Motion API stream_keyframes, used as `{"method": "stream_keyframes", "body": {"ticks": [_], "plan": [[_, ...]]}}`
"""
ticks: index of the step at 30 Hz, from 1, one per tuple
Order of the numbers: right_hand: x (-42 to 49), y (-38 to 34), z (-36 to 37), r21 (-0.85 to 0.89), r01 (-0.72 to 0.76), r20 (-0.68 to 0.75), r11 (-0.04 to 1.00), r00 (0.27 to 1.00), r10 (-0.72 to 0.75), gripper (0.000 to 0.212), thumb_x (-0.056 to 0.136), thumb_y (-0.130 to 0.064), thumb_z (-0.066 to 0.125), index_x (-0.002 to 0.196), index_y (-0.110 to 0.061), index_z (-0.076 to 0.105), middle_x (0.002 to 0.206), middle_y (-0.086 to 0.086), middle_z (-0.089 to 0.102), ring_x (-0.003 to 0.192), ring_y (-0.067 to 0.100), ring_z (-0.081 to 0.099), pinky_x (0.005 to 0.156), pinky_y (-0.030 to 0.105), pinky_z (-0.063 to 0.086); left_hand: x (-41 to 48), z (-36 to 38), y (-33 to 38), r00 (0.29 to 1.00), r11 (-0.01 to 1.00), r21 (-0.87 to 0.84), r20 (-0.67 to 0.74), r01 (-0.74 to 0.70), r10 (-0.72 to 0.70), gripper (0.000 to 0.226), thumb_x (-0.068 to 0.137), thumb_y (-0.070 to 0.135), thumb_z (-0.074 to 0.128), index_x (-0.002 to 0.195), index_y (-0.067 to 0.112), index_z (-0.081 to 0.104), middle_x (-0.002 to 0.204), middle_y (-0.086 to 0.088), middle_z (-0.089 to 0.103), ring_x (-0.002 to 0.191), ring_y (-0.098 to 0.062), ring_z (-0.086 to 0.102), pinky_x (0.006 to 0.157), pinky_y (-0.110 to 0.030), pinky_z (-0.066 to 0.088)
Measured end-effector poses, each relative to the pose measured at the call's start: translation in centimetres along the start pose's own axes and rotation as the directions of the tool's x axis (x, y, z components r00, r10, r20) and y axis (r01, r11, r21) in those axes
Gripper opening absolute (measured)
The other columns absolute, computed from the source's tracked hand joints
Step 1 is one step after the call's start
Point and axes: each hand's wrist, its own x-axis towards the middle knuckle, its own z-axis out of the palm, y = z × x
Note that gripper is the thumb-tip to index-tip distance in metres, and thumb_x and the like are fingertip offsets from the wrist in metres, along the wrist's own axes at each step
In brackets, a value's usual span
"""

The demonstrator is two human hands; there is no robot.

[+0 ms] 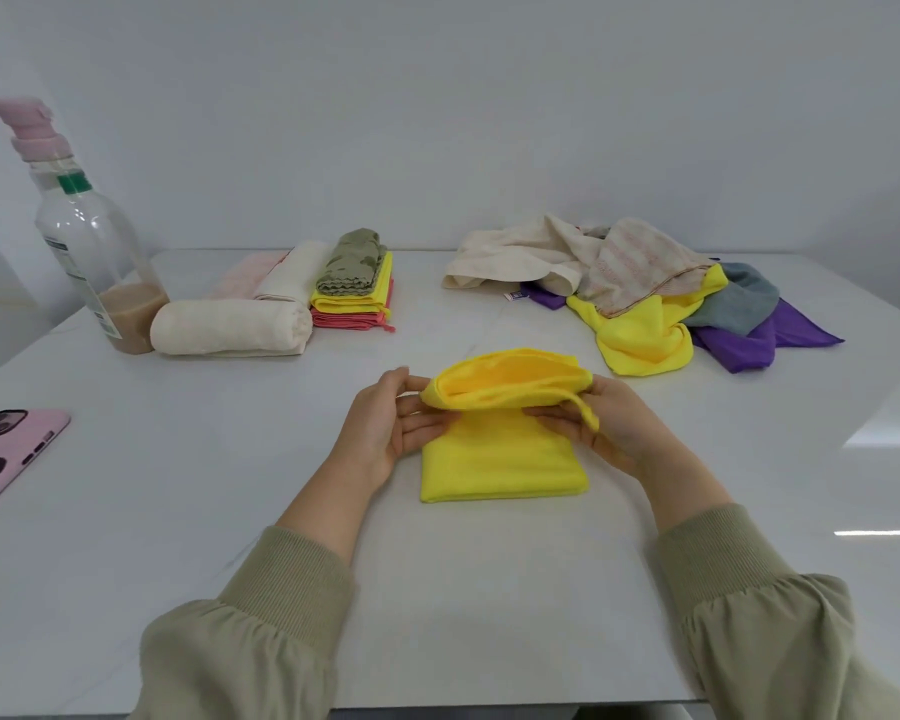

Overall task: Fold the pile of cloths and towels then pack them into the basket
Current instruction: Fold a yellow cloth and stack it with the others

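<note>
Step in hand: folding, one yellow cloth (505,459) being doubled over; packing has not begun, judging by what lies around.
Left grip: the left hand (401,423) pinches the left end of the raised flap, thumb above and fingers beneath.
Right grip: the right hand (611,431) holds the flap's right end the same way, and a loose corner drapes over its fingers.
Cloth between the grips: the far half is lifted and bowed open like a pocket. The near half lies flat on the table (463,589), below and just toward the person from both hands.
Beyond the right grip: the unfolded pile (645,293) of cream, striped, yellow, grey and purple pieces, well apart from the hands.
Beyond the left grip: the folded stack (354,293), with a rolled cream towel (230,330) just beside it, a bottle (92,252) further left, and a phone (6,449) out at the table's left edge.
Basket: not in view.
Progress: roughly midway by my reading, since several pieces are folded and several are not.
Next move calls for: bringing both ends down toward the person together, so the flap's edge meets the near edge squarely. The draped corner needs tucking in first, or the fold will likely land crooked.
</note>
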Motion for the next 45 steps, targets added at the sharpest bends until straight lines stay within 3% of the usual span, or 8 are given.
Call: {"method": "stream_keyframes", "body": {"ticks": [3, 7, 12, 19, 23, 27, 30, 45], "plan": [[0.2, 0.2, 0.2, 0.017, -0.040, -0.059, 0.999, 0.997, 0.041, 0.017, 0.092, 0.005, 0.047, 0.083, -0.002, 0.060, 0.104, 0.009, 0.065, 0.085, 0.020, 0.056, 0.065, 0.025, 0.049, -0.2, -0.2, -0.5, 0.999, 0.997, 0.064, -0.023, 0.041, -0.040, 0.030, 0.096, 0.032, 0.053, 0.075, 0.011, 0.058, 0.063, -0.004, 0.062, 0.055, -0.014, 0.061, 0.049, -0.024, 0.053], [0.3, 0.7, 0.1, 0.086, -0.138, -0.071, 0.987, 0.987, 0.144, 0.017, 0.093, -0.017, 0.053, 0.083, -0.007, 0.061, 0.114, 0.003, 0.062, 0.095, 0.016, 0.055, 0.076, 0.029, 0.045, -0.6, -0.2, -1.1, 0.999, 0.988, 0.151, 0.034, -0.023, 0.018, 0.022, 0.086, -0.004, 0.062, 0.073, 0.012, 0.055, 0.057, 0.002, 0.051, 0.044, -0.004, 0.053, 0.041, -0.018, 0.047], [-0.8, 0.8, 0.1, -0.054, -0.020, 0.012, 0.998, 1.000, 0.021, 0.027, 0.084, 0.018, 0.051, 0.086, -0.005, 0.064, 0.138, 0.006, 0.048, 0.128, 0.014, 0.045, 0.076, 0.021, 0.048, -0.8, -0.6, -0.9, 0.992, 0.991, 0.128, 0.129, -0.028, 0.011, 0.029, 0.084, -0.017, 0.053, 0.086, 0.011, 0.058, 0.062, 0.002, 0.054, 0.049, -0.005, 0.056, 0.043, -0.018, 0.048], [-1.6, 0.6, 0.2, -0.425, 0.135, 0.068, 0.895, 0.991, -0.118, 0.039, 0.079, 0.019, 0.057, 0.085, -0.017, 0.070, 0.150, 0.002, 0.037, 0.125, 0.009, 0.043, 0.085, 0.017, 0.046, -1.3, -1.3, -1.1, 0.979, 0.914, 0.391, 0.201, -0.110, 0.032, 0.041, 0.081, -0.019, 0.055, 0.095, 0.019, 0.065, 0.098, -0.003, 0.063, 0.077, -0.013, 0.059, 0.058, -0.020, 0.053], [-1.9, 0.8, 1.0, -0.767, 0.231, 0.083, 0.598, 0.961, -0.265, 0.041, 0.075, 0.009, 0.059, 0.076, -0.031, 0.069, 0.148, -0.009, 0.037, 0.088, -0.001, 0.048, 0.061, 0.005, 0.038, -1.3, -1.7, -1.9, 0.933, 0.441, 0.830, 0.244, -0.342, 0.265, 0.034, 0.075, 0.004, 0.068, 0.091, 0.033, 0.070, 0.108, 0.002, 0.050, 0.088, -0.011, 0.051, 0.073, -0.019, 0.045], [-2.2, 1.5, 1.2, -0.917, 0.287, 0.162, 0.276, 0.902, -0.400, 0.027, 0.077, -0.005, 0.064, 0.086, -0.028, 0.074, 0.149, -0.002, 0.036, 0.116, 0.020, 0.041, 0.099, 0.023, 0.031, -1.0, -1.9, -2.9, 0.612, -0.095, 0.785, 0.547, -0.613, 0.571, 0.018, 0.070, 0.030, 0.061, 0.081, 0.025, 0.075, 0.100, 0.002, 0.056, 0.095, -0.015, 0.044, 0.081, -0.030, 0.039], [-2.4, 2.1, 1.3, -0.920, 0.330, 0.179, 0.210, 0.832, -0.525, 0.012, 0.076, -0.025, 0.067, 0.084, -0.026, 0.076, 0.136, 0.003, 0.050, 0.112, 0.028, 0.044, 0.099, 0.045, 0.034, -1.2, -1.3, -3.5, 0.619, -0.057, 0.739, 0.601, -0.671, 0.505, 0.036, 0.074, 0.048, 0.054, 0.085, 0.020, 0.074, 0.090, 0.004, 0.064, 0.090, -0.008, 0.046, 0.078, -0.022, 0.038], [-3.1, 2.8, 1.9, -0.856, 0.474, 0.308, 0.203, 0.786, -0.536, 0.024, 0.065, -0.024, 0.076, 0.087, -0.016, 0.070, 0.083, -0.008, 0.056, 0.083, 0.012, 0.044, 0.078, 0.033, 0.039, -1.3, -1.5, -3.7, 0.671, -0.044, 0.780, 0.564, -0.624, 0.482, 0.024, 0.067, 0.039, 0.068, 0.083, 0.021, 0.074, 0.086, 0.009, 0.068, 0.082, -0.011, 0.060, 0.071, -0.025, 0.047]]}}
